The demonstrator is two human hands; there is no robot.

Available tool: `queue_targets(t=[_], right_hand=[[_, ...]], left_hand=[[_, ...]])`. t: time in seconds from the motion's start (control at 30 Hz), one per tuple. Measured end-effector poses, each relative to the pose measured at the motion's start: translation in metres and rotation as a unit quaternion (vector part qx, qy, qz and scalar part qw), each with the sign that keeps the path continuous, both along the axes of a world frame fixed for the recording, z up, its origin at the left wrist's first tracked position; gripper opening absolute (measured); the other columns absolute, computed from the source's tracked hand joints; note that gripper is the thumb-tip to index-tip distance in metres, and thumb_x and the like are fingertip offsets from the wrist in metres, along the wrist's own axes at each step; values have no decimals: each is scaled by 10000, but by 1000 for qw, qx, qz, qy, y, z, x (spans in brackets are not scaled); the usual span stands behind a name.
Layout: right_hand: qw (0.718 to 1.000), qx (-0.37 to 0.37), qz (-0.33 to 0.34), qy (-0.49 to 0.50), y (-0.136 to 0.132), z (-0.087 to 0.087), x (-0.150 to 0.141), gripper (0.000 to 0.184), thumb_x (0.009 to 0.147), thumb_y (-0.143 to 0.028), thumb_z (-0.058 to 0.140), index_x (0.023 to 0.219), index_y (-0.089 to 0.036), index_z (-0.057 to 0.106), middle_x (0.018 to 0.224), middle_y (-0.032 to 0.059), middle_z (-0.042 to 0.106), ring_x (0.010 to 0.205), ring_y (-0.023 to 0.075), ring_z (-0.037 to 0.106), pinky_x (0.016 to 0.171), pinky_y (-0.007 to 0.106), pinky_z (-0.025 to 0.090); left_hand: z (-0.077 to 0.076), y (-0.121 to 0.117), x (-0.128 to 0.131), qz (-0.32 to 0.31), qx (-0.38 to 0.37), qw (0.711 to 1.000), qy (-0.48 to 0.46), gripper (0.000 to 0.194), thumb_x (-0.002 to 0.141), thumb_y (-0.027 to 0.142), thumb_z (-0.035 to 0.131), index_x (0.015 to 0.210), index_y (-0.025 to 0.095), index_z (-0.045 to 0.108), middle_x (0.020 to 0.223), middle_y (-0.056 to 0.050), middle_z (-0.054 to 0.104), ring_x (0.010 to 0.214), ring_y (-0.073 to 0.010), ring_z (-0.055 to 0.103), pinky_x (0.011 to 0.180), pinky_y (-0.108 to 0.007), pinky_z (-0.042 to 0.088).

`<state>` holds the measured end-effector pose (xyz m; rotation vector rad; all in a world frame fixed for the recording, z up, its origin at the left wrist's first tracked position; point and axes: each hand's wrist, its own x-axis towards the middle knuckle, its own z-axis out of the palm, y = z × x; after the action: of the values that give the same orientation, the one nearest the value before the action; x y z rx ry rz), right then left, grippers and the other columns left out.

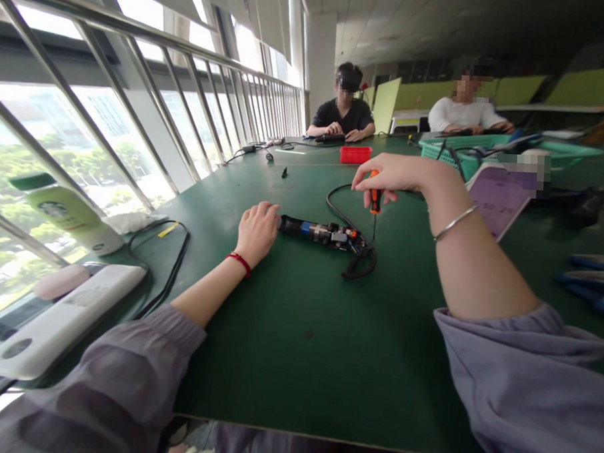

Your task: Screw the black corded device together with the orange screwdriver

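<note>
An opened power tool (322, 233) with a black body, a blue band and bared inner parts and wires lies across the green table (295, 373). At its left end my left hand (258, 232) is closed, the fingers curled around the black end and partly hidden. Pinched in my right hand (391, 176) is an orange and black screwdriver (376, 195). Its shaft points down by the tool's right end, beside the bared wires; whether the tip touches anything I cannot tell. A black cord (363, 272) loops at that end.
A red tray (356, 155) and a teal basket (453, 153) stand farther back, with a phone (498, 195) leaning near the basket. At left are a green bottle (67, 213), a white power bank (72, 316) and a cable (177, 274). Two people (343, 111) sit beyond.
</note>
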<state>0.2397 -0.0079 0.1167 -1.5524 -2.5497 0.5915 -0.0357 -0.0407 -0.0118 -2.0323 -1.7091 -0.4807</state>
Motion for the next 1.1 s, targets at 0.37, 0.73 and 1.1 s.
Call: queue_targets(t=[0.37, 0.73, 1.1], right_hand=[[1000, -9, 6, 1, -2, 1, 0, 324, 836, -392, 527, 1060, -173, 608, 868, 65, 716, 410, 80, 480, 515, 265, 465], [1000, -10, 7, -2, -2, 1, -3, 345, 839, -399, 529, 1092, -177, 607, 868, 71, 716, 441, 107, 518, 532, 283, 465], [1000, -13, 15, 8, 1, 0, -2, 337, 835, -402, 528, 1086, -187, 595, 839, 63, 719, 446, 106, 522, 492, 267, 454]], left_hand=[[-1, 8, -47, 55, -98, 994, 11, 468, 824, 76, 330, 1173, 227, 602, 1110, -78, 599, 1039, -236, 537, 802, -323, 475], [7, 2, -34, -13, -157, 982, 107, 393, 812, 83, 375, 1055, 190, 665, 1068, -102, 572, 996, -222, 542, 801, -304, 490], [10, -26, 13, -48, -148, 982, 108, 283, 819, 124, 424, 924, 180, 681, 988, -81, 600, 925, -228, 589, 662, -284, 483]])
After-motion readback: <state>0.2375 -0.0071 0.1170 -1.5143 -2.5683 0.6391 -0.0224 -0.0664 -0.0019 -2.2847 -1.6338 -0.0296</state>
